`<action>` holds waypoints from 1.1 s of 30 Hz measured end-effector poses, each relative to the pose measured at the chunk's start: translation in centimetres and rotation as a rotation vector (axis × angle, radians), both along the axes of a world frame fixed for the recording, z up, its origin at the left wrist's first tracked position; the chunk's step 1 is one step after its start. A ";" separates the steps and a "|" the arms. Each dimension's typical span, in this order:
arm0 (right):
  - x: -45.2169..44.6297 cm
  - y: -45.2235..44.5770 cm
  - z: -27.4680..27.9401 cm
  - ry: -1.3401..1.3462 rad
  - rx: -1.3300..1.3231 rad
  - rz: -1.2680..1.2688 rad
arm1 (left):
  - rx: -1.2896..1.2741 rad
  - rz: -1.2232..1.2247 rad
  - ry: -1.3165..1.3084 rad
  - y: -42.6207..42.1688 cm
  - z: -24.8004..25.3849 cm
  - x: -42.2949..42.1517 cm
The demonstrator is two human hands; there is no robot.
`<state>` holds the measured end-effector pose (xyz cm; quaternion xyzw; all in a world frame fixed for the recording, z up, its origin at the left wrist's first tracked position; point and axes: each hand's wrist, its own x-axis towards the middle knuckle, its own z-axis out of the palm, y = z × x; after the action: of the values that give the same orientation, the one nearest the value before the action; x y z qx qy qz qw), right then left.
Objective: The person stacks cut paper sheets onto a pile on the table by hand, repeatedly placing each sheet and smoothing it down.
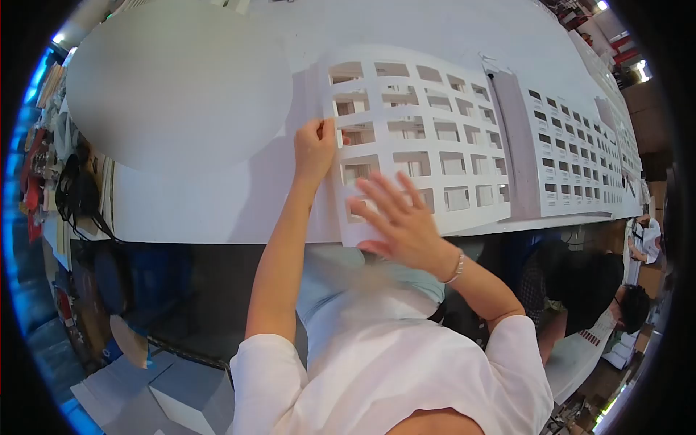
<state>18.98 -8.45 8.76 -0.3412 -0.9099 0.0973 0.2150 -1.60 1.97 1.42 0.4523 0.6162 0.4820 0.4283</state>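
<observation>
A white architectural model facade [426, 163], cut with rows of rectangular window openings, lies on the table in front of me. Pale inner parts show through several of the openings. My left hand [315, 148] pinches the facade's left edge about halfway up, its fingers closed; one fingertip shows through an opening there. Over the lower left openings is my right hand [402, 226], slightly blurred, fingers spread and nothing in it. Whether its palm touches the facade I cannot tell.
A large round white shape [177, 83] covers the upper left of the white table [188, 210]. To the right lies another white window panel [576, 152], beyond a grey strip [513, 138]. Black cables [78, 188] hang at the far left. Another person [591, 304] sits at the lower right.
</observation>
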 end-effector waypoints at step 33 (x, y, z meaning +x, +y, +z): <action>-3.8 -1.8 -8.5 -0.044 -0.117 -0.094 | 0.136 -0.189 0.817 2.9 -2.5 2.0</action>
<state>15.17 -10.24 0.23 -0.3975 -0.8901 0.1328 0.1789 0.39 4.84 -1.07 0.6879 0.6579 0.2612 0.1604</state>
